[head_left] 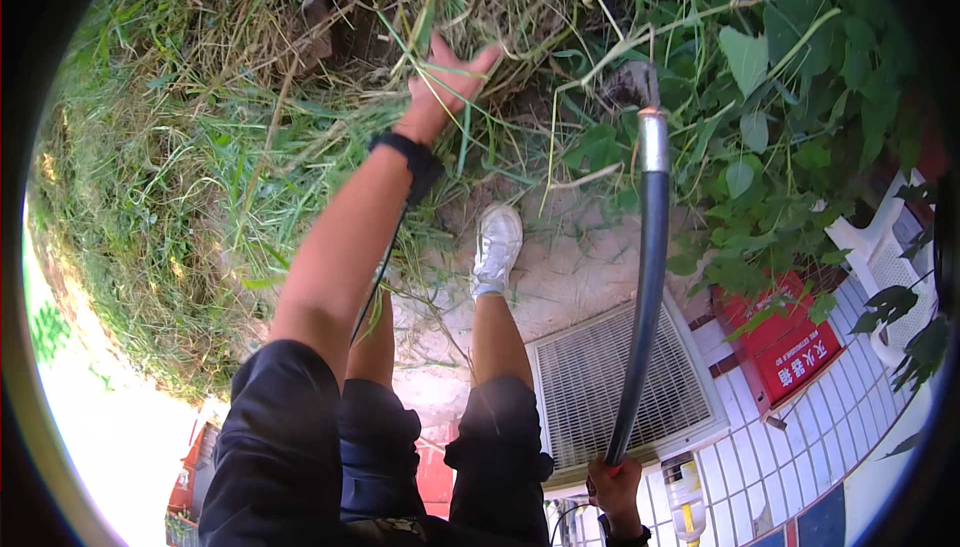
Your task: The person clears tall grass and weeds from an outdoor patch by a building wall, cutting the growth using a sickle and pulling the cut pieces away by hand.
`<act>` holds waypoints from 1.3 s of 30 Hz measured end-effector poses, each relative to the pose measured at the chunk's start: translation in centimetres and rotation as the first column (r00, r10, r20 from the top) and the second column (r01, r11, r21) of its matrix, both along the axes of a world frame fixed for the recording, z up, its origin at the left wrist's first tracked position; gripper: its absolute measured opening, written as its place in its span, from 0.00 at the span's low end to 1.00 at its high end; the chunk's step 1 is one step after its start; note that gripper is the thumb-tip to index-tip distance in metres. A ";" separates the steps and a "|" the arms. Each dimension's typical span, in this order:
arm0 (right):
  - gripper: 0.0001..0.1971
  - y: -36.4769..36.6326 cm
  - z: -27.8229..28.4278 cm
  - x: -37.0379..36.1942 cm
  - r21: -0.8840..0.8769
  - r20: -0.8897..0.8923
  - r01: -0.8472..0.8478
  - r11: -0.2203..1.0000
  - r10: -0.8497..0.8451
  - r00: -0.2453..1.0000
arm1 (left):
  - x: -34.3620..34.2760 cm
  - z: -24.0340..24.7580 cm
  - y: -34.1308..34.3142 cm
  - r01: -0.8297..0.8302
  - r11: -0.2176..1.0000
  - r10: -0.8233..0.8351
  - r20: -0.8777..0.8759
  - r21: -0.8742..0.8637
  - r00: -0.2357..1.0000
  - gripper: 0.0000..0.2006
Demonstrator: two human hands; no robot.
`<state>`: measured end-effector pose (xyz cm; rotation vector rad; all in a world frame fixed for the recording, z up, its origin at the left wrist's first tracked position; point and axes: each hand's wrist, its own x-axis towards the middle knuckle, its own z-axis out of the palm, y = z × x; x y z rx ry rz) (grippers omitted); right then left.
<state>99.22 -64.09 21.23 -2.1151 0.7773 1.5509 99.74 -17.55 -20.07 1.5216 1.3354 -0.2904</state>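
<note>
My left hand (448, 85) reaches up among the green and dry grass (470, 2), thumb and a finger spread apart. Grass blades cross over it, and I see nothing gripped in it. A dark band circles that wrist. At the lower right my right hand (615, 487) is wrapped around the lower end of a long tool with a black handle (648, 277). The handle curves upward to a shiny metal collar (653, 142). Above the collar the tool's thin dark head (653, 72) points into the weeds; its full shape cannot be made out.
Leafy vines (770, 97) hang at the right. A grey-framed vent grille (625, 387) lies beside my legs, near a red box (780, 342) and a white plastic chair (890, 257). My white shoe (496, 247) stands on bare ground. A brick-like block (317, 29) sits in the grass.
</note>
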 end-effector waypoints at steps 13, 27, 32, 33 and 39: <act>0.11 2.1 1.8 1.2 -0.017 0.043 -0.257 0.966 0.258 0.965 | -3.4 -8.4 -3.2 0.398 0.863 -0.189 -0.531 0.313 0.826 0.52; 0.07 9.4 3.8 2.4 0.153 0.076 -0.123 0.980 0.113 0.991 | -9.6 4.7 6.1 0.596 0.786 -0.536 -0.299 0.165 0.790 0.21; 0.22 17.2 -0.9 7.6 0.447 0.244 -0.333 0.831 0.245 0.938 | -10.7 7.5 6.4 0.352 0.935 -0.347 -0.106 0.036 0.932 0.22; 0.25 19.8 -3.6 9.0 0.389 0.369 -0.456 0.801 0.318 0.873 | -11.4 7.6 6.3 0.346 0.937 -0.340 -0.113 0.041 0.934 0.22; 0.28 37.5 -16.2 16.3 0.515 0.293 -0.380 0.768 0.259 0.920 | -10.3 12.7 7.1 0.238 0.970 -0.237 -0.020 0.049 0.971 0.29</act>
